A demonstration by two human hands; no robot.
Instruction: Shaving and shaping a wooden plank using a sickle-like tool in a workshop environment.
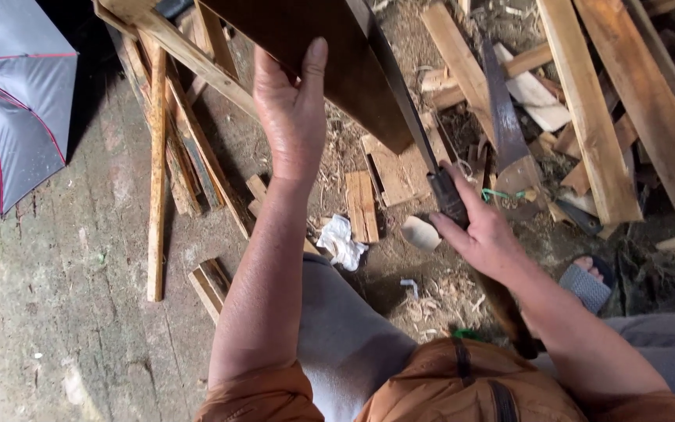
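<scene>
A view from above onto a dirt and concrete floor [56, 312] littered with wood. At the top centre, the largest piece in hand is a dark brown board [314, 47], tilted and running down to the right. The left hand [291, 117] rests on its lower edge, palm flat against the wood, thumb hooked over the face, fingers spread narrow and partly hidden behind the board.

Along the board's right edge lies a long machete blade [400, 101], dark and thin, slanting down to the right. The right hand [482, 234] grips its dark handle [448, 199], fingers wrapped tight around it, just below the board's lower corner.

At the far left, an open grey umbrella [9, 94] with red ribs lies on the floor. To the right, a pile of pale planks [595, 109] crosses at angles, and a handsaw [505, 133] lies among them, blade pointing up. Long thin wooden slats [158, 172] stand left of the left arm.

Below the board, short flat offcuts [362, 205] lie on the ground, with a crumpled white scrap [341, 242] beside them and wood shavings [439, 297] near the knees. The person wears grey trousers, an orange top, and a grey sandal [587, 285] at the right.
</scene>
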